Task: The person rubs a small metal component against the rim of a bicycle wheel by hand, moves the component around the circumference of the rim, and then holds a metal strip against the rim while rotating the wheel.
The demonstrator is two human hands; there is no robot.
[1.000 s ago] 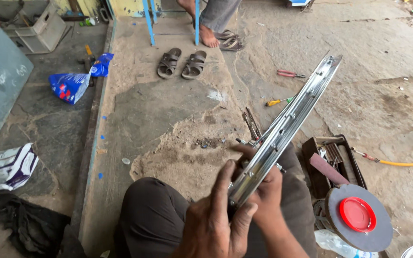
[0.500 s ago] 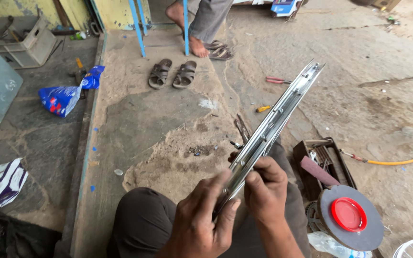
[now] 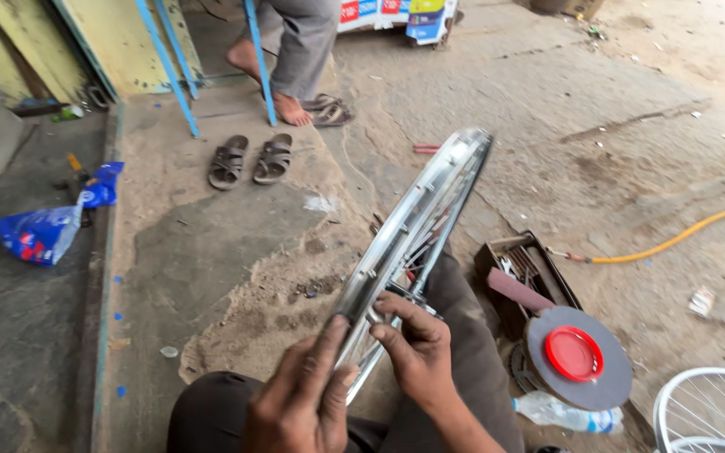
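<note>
head view: rim (image 3: 417, 222) now steeper across the lap than a second ago, camera closer. left hand (image 3: 299, 403) clasps its near edge; right hand (image 3: 417, 348) pinches a spoke fitting.

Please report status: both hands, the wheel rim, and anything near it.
Left hand grips wheel rim at its near edge. Right hand fingers at the spokes inside. Tool tray and red lid beside right knee, clear of rim.

The wheel rim (image 3: 417, 235) now tilts steeper; the right hand (image 3: 417, 348) sits nearer, fingers at its inner edge.
</note>
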